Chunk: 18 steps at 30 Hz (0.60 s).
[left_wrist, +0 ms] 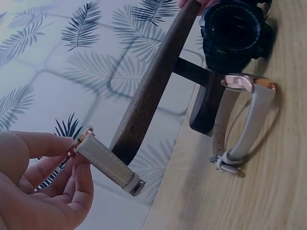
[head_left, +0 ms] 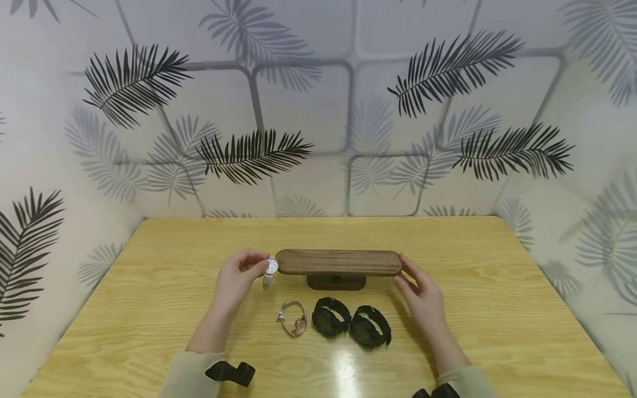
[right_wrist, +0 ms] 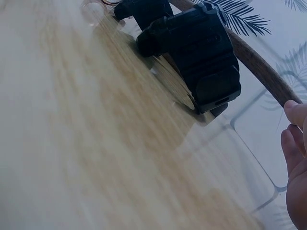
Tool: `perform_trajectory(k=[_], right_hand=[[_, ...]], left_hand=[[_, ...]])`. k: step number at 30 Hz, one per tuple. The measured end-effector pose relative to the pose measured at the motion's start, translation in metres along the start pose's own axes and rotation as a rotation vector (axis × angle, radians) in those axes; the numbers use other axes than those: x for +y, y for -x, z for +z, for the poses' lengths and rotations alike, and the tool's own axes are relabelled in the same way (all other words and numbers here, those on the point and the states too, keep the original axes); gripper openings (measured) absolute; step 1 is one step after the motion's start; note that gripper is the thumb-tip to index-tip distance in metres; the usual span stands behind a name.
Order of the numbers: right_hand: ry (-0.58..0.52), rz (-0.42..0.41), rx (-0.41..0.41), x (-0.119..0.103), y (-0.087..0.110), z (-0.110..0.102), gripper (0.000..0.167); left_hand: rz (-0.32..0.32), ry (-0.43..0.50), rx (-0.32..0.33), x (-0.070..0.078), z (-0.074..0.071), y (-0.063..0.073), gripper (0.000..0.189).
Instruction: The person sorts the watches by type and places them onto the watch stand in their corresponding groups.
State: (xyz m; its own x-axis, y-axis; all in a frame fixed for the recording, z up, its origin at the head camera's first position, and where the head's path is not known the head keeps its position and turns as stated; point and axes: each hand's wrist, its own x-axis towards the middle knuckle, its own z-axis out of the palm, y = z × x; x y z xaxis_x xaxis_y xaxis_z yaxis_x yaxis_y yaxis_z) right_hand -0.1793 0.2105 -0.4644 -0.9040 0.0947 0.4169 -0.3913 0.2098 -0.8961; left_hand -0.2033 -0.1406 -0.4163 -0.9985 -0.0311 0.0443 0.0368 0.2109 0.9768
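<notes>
My left hand (head_left: 240,278) pinches a wristwatch (head_left: 271,266) with a white dial and pale strap by its case. In the left wrist view its strap (left_wrist: 108,160) hangs down beside the tip of a dark wooden bar. That bar (head_left: 339,262) lies level on a short post and base (head_left: 336,282), forming a watch stand. At the bar's right end my right hand (head_left: 423,293) grips it between thumb and fingers. In front of the stand are a rose-gold watch (head_left: 299,326) with a pale strap and two black watches (head_left: 324,320), their straps buckled into loops.
A light wooden table (head_left: 164,249) carries everything, its back edge against a wall (head_left: 308,110) patterned with palm leaves. The black watches stand close together between the forearms. Black wrist cameras (head_left: 231,372) sit on the sleeves.
</notes>
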Motion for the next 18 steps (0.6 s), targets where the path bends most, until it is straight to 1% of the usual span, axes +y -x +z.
perform_trajectory(k=[5,9,14,18], right_hand=[[0.001,0.015,-0.002,0.000,0.000,0.000,0.046],[0.000,0.014,0.004,-0.002,0.000,0.000,0.046],[-0.011,0.010,0.007,-0.003,0.000,0.001,0.046],[-0.013,0.013,0.004,-0.001,-0.001,0.000,0.046]], left_hand=[[0.002,0.020,-0.008,0.002,0.004,-0.009,0.019],[0.010,0.004,-0.008,0.000,0.008,-0.014,0.020],[0.024,-0.027,-0.011,-0.003,0.011,-0.016,0.020],[0.047,-0.041,-0.004,-0.003,0.014,-0.016,0.023]])
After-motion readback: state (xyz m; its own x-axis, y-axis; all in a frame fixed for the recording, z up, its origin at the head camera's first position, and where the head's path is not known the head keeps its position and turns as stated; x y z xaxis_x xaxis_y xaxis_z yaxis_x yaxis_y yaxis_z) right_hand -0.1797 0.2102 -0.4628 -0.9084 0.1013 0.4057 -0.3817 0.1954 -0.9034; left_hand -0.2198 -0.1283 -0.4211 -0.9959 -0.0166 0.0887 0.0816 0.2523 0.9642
